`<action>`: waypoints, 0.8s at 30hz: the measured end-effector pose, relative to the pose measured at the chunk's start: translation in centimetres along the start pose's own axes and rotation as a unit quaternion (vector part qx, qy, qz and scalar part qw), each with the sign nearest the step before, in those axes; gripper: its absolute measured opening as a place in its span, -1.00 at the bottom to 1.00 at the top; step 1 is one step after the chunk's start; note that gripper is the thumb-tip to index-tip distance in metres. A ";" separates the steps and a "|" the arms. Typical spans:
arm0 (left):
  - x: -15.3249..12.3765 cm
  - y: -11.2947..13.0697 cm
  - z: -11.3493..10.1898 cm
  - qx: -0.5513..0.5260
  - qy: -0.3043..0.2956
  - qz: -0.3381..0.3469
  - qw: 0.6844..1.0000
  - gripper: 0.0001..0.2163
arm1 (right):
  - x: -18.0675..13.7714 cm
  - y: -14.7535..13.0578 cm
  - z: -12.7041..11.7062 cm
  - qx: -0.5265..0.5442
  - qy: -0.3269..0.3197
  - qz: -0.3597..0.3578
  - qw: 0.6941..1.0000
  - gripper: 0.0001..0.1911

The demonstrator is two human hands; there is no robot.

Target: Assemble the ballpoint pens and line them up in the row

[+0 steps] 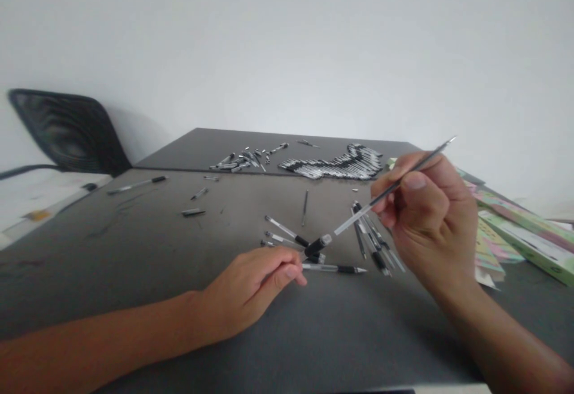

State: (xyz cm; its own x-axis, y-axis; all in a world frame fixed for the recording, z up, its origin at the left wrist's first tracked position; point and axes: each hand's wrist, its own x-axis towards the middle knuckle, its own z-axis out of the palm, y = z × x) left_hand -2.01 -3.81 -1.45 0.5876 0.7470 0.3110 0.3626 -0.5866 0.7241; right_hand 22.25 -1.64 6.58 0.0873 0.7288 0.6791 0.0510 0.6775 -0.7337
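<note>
My left hand (pixel 255 280) is closed round a pen barrel (pixel 317 246), whose black grip and clear end stick out past the fingers. Pinched between the thumb and fingers of my right hand (pixel 433 220) is a pen refill (pixel 389 189), slanting with its metal tip up to the right. The refill's pale tail end is close to the barrel's mouth; I cannot tell whether they touch. Several clear pens with black grips, such as a pen (pixel 336 268), lie beside and behind my left hand. Another loose group of pens and refills (pixel 372 238) lies under my right hand.
A dense row of black-and-clear pen parts (pixel 336 167) lies at the back of the dark table (pixel 147 262), beside a pile of caps and parts (pixel 244 159). Scattered pens lie on the left. Colourful flattened boxes (pixel 529 244) are stacked at right; a black chair (pixel 72 128) stands at left.
</note>
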 end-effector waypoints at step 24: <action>0.1 0.1 -0.1 0.013 -0.002 0.002 1.000 -0.76 | -0.1 0.0 -0.4 0.002 -0.051 -0.001 0.999 -0.80</action>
State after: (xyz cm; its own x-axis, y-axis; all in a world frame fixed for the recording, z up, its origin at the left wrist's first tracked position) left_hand -2.03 -3.80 -1.24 0.5923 0.7433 0.3111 0.3788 -0.5976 0.7067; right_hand 22.63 -1.71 6.52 -0.0147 0.7333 0.6797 0.0475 0.6795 -0.7321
